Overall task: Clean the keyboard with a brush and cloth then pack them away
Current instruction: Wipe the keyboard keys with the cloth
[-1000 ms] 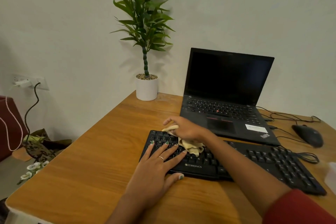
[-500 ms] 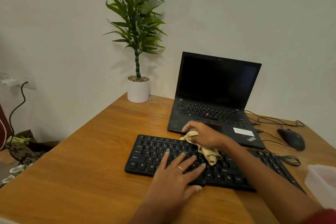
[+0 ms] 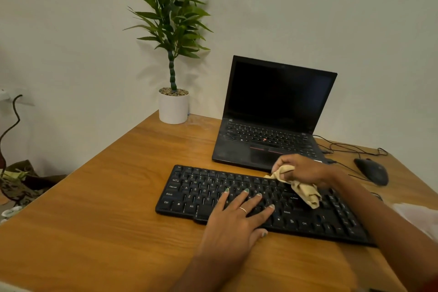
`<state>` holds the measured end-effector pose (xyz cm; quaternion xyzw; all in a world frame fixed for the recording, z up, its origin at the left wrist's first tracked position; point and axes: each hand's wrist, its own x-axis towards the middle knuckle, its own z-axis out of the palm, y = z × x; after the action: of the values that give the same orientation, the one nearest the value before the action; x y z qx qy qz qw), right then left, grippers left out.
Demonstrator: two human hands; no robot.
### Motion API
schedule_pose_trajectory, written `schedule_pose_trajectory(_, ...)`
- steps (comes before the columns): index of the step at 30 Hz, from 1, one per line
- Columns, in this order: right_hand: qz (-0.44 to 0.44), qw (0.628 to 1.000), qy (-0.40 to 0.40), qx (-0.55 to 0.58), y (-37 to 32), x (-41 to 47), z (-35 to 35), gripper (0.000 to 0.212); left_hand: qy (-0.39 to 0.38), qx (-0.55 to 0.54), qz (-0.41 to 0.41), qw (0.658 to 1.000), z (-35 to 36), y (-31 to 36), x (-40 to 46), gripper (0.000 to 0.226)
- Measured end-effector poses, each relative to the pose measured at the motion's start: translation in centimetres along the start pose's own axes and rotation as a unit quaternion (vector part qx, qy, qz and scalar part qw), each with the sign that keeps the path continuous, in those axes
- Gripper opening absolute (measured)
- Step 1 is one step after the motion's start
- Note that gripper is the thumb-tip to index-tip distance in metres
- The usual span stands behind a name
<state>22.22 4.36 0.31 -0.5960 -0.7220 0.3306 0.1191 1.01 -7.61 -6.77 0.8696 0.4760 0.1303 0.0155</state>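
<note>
1. At the far left, off the table, a dark cable [image 3: 10, 123] hangs from a wall socket above a heap of patterned cloth on the floor (none of it seems part of the job).
2. On the light brown wooden table [image 3: 94, 208], at the back corner, stands a green leafy plant in a white round pot [image 3: 173, 108].
3. The black corded keyboard [image 3: 201, 194] lies across the near middle of the table. The left hand [image 3: 233, 223] lies flat on its lower middle keys with the fingers spread and straight, which looks like steadying.
4. Just behind the keyboard sits an open black laptop with a dark screen [image 3: 275, 111].
5. The right hand [image 3: 305, 169] is curled round a crumpled beige cloth [image 3: 305, 191], bunching it against the upper rows, right of centre; the loose end trails over the keys toward the near edge.
6. A black computer mouse [image 3: 372, 172] and thin cables lie near the right edge, and a pale translucent container [image 3: 417, 216] shows blurred at the frame's edge.
7. My reading: the cloth-wiping step is under way, with the keyboard's right end not yet reached. No brush is in view, so I cannot tell whether brushing is done. Packing both tools away is left (perhaps into that container).
</note>
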Motion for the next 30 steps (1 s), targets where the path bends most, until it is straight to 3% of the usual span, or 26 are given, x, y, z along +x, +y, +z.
schedule_pose_trajectory(2, -0.01, 1.0, 0.009, -0.004, -0.6, 0.3, 0.6, 0.026, -0.043, -0.019, -0.01, 0.999, -0.3, 0.2, 0.0, 0.055)
schedule_pose_trajectory(9, -0.075, 0.997, 0.011, 0.026, -2.8, 1.2, 3.4, 0.024, -0.033, -0.016, -0.004, 0.999, -0.2, 0.1, -0.2, 0.084)
schedule_pose_trajectory(14, -0.013, 0.999, -0.009, -0.029, 0.3, -0.9, -0.4, 0.027, -0.045, -0.017, -0.02, 0.999, -0.8, 0.3, -0.2, 0.052)
schedule_pose_trajectory(20, 0.074, 0.992, -0.042, -0.098, 4.0, -3.1, -4.3, 0.033, -0.049, -0.015, -0.019, 0.998, -0.7, 0.5, -0.3, 0.049)
schedule_pose_trajectory(25, 0.025, 0.998, 0.023, -0.051, 3.1, -2.0, -1.6, 0.029, -0.047, 0.003, -0.017, 0.999, -0.8, 1.1, -0.1, 0.055)
schedule_pose_trajectory(30, -0.02, 0.996, 0.048, -0.073, 2.7, -1.5, -0.5, 0.027, -0.058, 0.027, 0.012, 0.998, -0.2, 3.6, 2.4, 0.065)
